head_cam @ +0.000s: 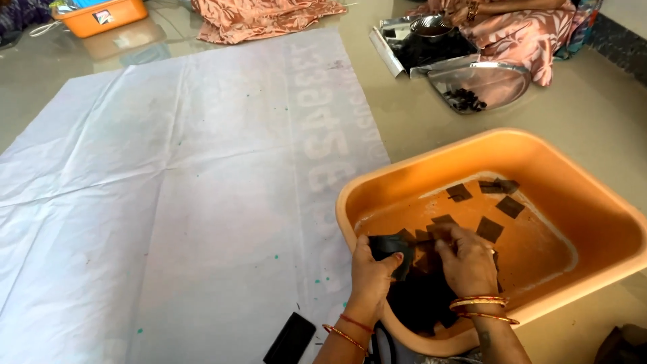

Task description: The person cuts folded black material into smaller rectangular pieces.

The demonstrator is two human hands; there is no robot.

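Two bare hands work inside an orange plastic tub [593, 222] set on a tiled floor. The left hand [372, 276] is closed around a dark, wet square piece [389, 247], pinched between thumb and fingers just above the tub's near rim. The right hand [465, 259], bangles at the wrist, sits right beside it, its fingertips pressed down on a heap of dark pieces [421, 296] pooled against the tub's near wall; whether it actually grips one cannot be told. Beyond the hands, further into the tub, loose dark squares [490, 229] lie scattered flat on the wet bottom, apart from one another. To the left of the grip a large white plastic sheet [168, 202] covers the floor, with a flat black object [290, 339] lying on it near the left forearm. Far beyond the tub, another person in floral cloth sits by a steel plate [495, 81] holding small dark bits. A smaller orange tray [101, 17] stands at the sheet's far corner.
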